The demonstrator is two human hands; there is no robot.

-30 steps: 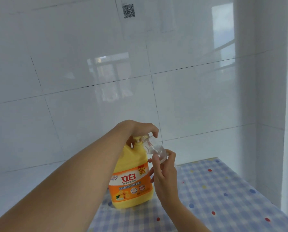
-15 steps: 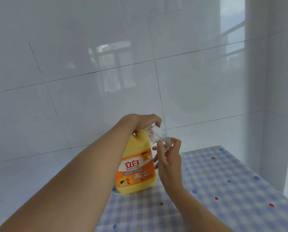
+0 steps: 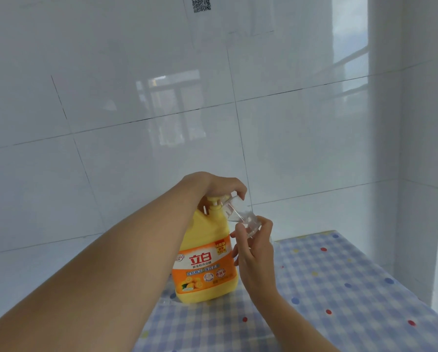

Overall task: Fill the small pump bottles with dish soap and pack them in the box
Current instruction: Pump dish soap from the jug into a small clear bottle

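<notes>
Low in the centre of the frame, we've got the large yellow plastic dish-soap jug (image 3: pixel 207 250) standing upright near the left end of the blue-and-white checked tablecloth (image 3: pixel 340 288) with its coloured dots. The jug's orange label faces us and there's a yellow pump on top. Our left hand (image 3: pixel 220 185), at the end of an arm stretched across from the lower left, sits over that pump head with fingers curled down around it. Our right hand (image 3: pixel 254 252), just right of the jug, pinches the small clear plastic bottle (image 3: pixel 240 215) between thumb and fingers. That bottle is tilted, its mouth up at the pump's spout under the left fingers, its base down in the right hand. It's see-through all the way, and we can't tell how much soap is inside. The count: one jug, one small bottle, two hands close together at the pump. Behind them the glossy white tiled wall (image 3: pixel 136 110) fills the upper frame, with one black-and-white QR code (image 3: pixel 201 3) at the top edge.
</notes>
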